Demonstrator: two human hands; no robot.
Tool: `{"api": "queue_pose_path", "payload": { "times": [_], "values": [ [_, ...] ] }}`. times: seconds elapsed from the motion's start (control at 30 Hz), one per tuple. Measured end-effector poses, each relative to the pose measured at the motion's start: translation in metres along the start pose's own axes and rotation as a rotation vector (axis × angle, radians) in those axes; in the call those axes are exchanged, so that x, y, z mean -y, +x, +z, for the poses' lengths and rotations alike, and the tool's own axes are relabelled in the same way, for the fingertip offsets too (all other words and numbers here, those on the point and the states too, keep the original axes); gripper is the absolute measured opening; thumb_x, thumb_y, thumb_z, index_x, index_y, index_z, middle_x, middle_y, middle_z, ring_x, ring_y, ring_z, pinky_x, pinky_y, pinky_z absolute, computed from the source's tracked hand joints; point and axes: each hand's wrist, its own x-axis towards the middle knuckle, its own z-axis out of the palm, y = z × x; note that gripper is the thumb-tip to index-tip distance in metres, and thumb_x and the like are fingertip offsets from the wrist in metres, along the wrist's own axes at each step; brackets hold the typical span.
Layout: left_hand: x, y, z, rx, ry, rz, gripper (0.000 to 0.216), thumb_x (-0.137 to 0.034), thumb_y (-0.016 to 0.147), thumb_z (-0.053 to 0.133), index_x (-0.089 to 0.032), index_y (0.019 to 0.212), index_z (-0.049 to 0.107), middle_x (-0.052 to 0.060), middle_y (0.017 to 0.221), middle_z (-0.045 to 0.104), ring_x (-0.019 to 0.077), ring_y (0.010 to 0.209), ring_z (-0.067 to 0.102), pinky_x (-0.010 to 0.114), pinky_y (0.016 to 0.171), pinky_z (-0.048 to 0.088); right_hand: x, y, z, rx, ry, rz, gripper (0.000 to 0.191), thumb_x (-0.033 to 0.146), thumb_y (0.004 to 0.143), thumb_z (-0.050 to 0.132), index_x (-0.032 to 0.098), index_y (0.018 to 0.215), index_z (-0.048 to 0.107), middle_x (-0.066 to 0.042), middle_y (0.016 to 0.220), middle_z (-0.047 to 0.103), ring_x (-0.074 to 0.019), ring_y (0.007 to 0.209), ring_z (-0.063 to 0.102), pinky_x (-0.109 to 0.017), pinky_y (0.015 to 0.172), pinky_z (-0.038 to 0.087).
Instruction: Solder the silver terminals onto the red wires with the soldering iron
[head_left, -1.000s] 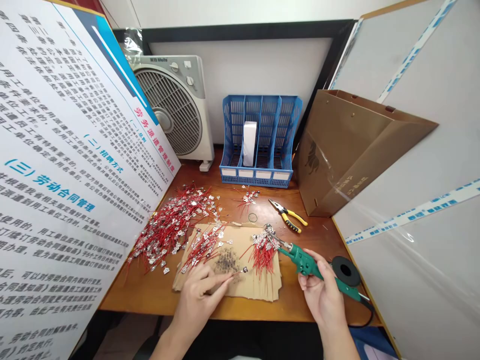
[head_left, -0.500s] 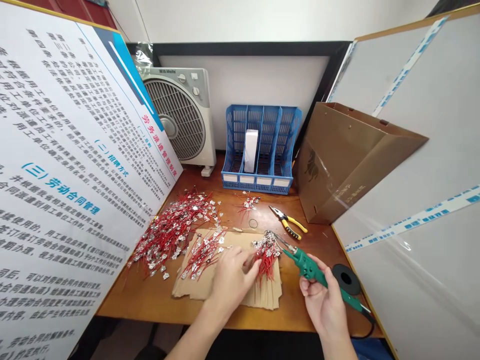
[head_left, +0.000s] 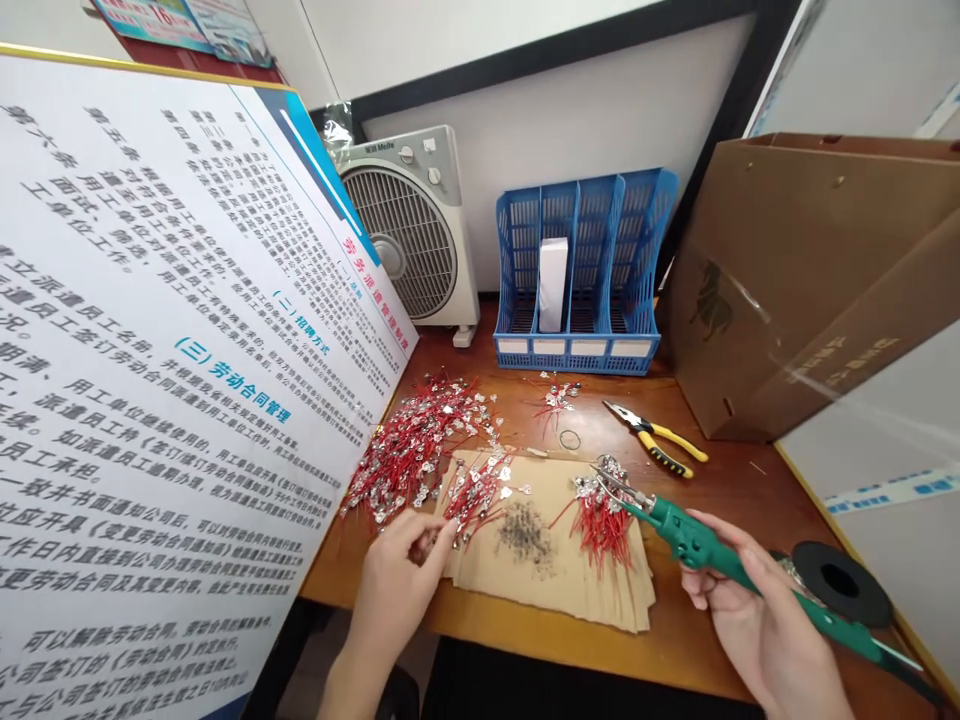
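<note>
My left hand [head_left: 405,565] is at the left edge of the cardboard sheets [head_left: 517,590], thumb and forefinger pinched at a small heap of red wires with silver metal tabs [head_left: 476,495]. What sits between those fingertips is hidden. In my right hand [head_left: 765,610] is a green soldering iron [head_left: 705,545], its metal tip pointing left over a bunch of tabbed red wires [head_left: 604,525] on the cardboard's right side. A dark scorched patch [head_left: 525,538] marks the cardboard between the two groups. A larger pile of tabbed red wires [head_left: 412,435] lies behind my left hand.
Yellow-handled pliers [head_left: 652,438] and a green ring [head_left: 570,440] lie behind the cardboard. At the back stand a box fan [head_left: 405,230] and a blue file rack [head_left: 577,350]. A brown paper bag [head_left: 780,300] and a black spool [head_left: 840,580] are on the right.
My left hand has moved left from the right-hand bunch to the small heap, uncovering the scorched patch. The right hand still holds the iron by the bunch. The view has shifted and tilted.
</note>
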Motion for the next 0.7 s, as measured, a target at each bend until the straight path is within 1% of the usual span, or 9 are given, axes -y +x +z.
{"api": "queue_pose_path", "payload": {
  "times": [0.07,0.17,0.3,0.37,0.43,0.53,0.6,0.7],
  "values": [
    [0.002,0.010,0.003,0.018,0.022,-0.007,0.029,-0.043,0.106,0.070,-0.024,0.091,0.085,-0.001,0.071,0.061,0.0175,0.063,0.060,0.028,0.063,0.048,-0.001,0.001,-0.004,0.031,-0.016,-0.002,0.050,0.058,0.081,0.097,0.024,0.118,0.094,-0.011,0.085,0.080,-0.0218,0.062,0.067,-0.030,0.049,0.056],
    [-0.002,0.028,0.016,0.077,0.041,-0.005,0.023,-0.038,0.104,0.070,-0.024,0.096,0.087,0.000,0.077,0.065,0.0186,0.066,0.063,0.030,0.067,0.050,-0.003,0.003,-0.011,0.103,-0.028,0.013,0.048,0.056,0.085,0.096,0.025,0.122,0.094,-0.012,0.088,0.081,-0.0232,0.064,0.069,-0.033,0.052,0.058],
    [-0.014,0.051,0.034,0.175,0.080,0.056,0.017,-0.026,0.103,0.073,-0.024,0.105,0.089,0.004,0.092,0.077,0.0211,0.078,0.070,0.032,0.076,0.054,-0.005,0.007,-0.019,0.141,-0.038,-0.005,0.045,0.053,0.090,0.093,0.025,0.125,0.093,-0.012,0.090,0.082,-0.0241,0.067,0.071,-0.034,0.054,0.060],
    [-0.018,0.060,0.041,0.216,0.120,0.085,0.017,-0.019,0.102,0.075,-0.024,0.107,0.090,0.005,0.095,0.080,0.0228,0.084,0.073,0.033,0.081,0.055,-0.005,0.007,-0.020,0.141,-0.038,-0.006,0.045,0.053,0.090,0.093,0.026,0.125,0.093,-0.012,0.089,0.082,-0.0238,0.067,0.071,-0.033,0.054,0.061],
    [-0.019,0.065,0.046,0.253,0.159,0.100,0.016,-0.017,0.101,0.077,-0.023,0.106,0.091,0.006,0.095,0.081,0.0247,0.088,0.074,0.035,0.085,0.055,-0.004,0.005,-0.018,0.125,-0.042,-0.007,0.046,0.054,0.088,0.094,0.026,0.124,0.094,-0.012,0.090,0.082,-0.0234,0.066,0.071,-0.033,0.054,0.061],
    [-0.018,0.070,0.051,0.290,0.184,0.108,0.015,-0.018,0.102,0.078,-0.023,0.104,0.091,0.006,0.094,0.082,0.0265,0.091,0.075,0.037,0.088,0.056,0.000,0.000,-0.010,0.073,-0.054,-0.014,0.049,0.058,0.081,0.098,0.025,0.118,0.096,-0.013,0.088,0.082,-0.0228,0.064,0.069,-0.032,0.052,0.060],
    [-0.016,0.071,0.052,0.303,0.188,0.113,0.015,-0.018,0.103,0.078,-0.023,0.104,0.092,0.006,0.092,0.082,0.0273,0.091,0.076,0.037,0.089,0.057,0.003,-0.005,-0.002,-0.007,-0.053,-0.024,0.053,0.062,0.078,0.099,0.024,0.113,0.096,-0.012,0.086,0.081,-0.0216,0.062,0.068,-0.031,0.050,0.058],
    [-0.014,0.074,0.054,0.328,0.180,0.124,0.015,-0.019,0.104,0.077,-0.023,0.104,0.092,0.007,0.092,0.082,0.0283,0.091,0.077,0.039,0.090,0.057,0.008,-0.009,0.006,-0.077,-0.073,-0.002,0.056,0.065,0.069,0.103,0.025,0.107,0.097,-0.012,0.087,0.082,-0.0201,0.058,0.065,-0.030,0.047,0.057]
  ]
}}
